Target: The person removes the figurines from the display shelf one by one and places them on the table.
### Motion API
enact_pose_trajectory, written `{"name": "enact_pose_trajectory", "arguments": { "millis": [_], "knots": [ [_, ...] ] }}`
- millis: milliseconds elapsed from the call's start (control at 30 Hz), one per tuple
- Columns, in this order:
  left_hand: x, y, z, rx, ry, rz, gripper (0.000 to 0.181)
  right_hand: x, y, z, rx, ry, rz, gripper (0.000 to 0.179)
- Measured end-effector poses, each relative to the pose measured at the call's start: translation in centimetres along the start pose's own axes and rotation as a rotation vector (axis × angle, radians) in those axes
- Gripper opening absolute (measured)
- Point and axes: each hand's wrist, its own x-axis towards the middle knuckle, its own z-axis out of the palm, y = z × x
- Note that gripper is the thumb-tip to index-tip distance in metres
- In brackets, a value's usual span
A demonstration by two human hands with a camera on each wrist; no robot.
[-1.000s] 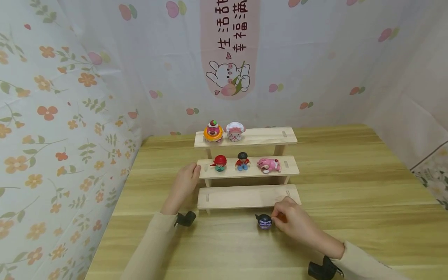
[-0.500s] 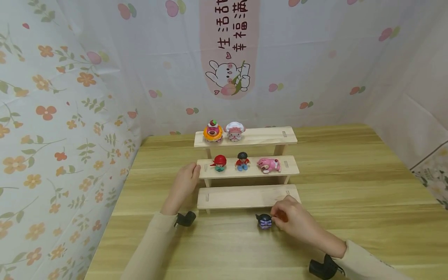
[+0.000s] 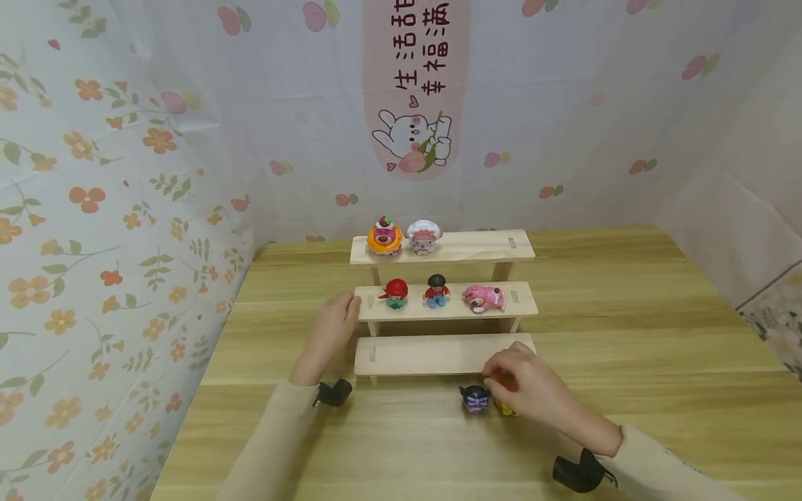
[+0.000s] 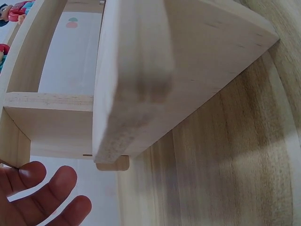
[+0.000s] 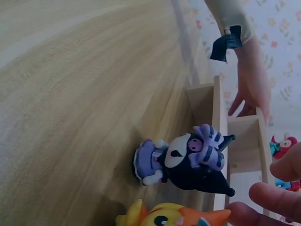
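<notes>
A three-tier wooden display shelf (image 3: 432, 353) stands on the table. My left hand (image 3: 328, 330) holds the left end of its middle tier; in the left wrist view several curled fingers (image 4: 61, 188) show beside the wood. In front of the bottom tier, my right hand (image 3: 526, 386) pinches an orange-and-yellow figurine (image 3: 506, 407), mostly hidden by thumb and fingers in the head view. Its yellow face and orange pointed top show at the bottom of the right wrist view. Just left of it stands a black-and-purple figurine (image 5: 181, 157) with a striped bow, upright on the table.
The middle tier carries a red-capped figurine (image 3: 395, 293), a black-haired one in red (image 3: 436, 291) and a pink lying one (image 3: 484, 298). On the top tier stand an orange-ringed figurine (image 3: 384, 238) and a white-hatted one (image 3: 424, 237). Patterned cloth (image 3: 301, 139) hangs behind.
My right hand has shifted slightly up, and the orange-and-yellow figurine now shows beneath its fingers. The left hand stays at the shelf. The whole head view has shifted slightly.
</notes>
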Motion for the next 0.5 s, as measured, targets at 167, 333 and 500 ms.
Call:
{"name": "enact_pose_trajectory", "arguments": {
  "millis": [167, 333, 500],
  "knots": [
    [0.0, -0.1, 0.1, -0.014, -0.01, 0.001, 0.028, 0.5, -0.1, -0.1, -0.02, 0.045, -0.086, 0.018],
    [0.0, -0.2, 0.2, -0.013, -0.009, 0.0, 0.027, 1.6, -0.7, -0.7, -0.053, 0.082, -0.141, 0.02],
    [0.0, -0.3, 0.2, -0.004, 0.006, 0.02, 0.028, 3.3, -1.3, -1.7, -0.065, 0.103, -0.165, 0.018]
  ]
}}
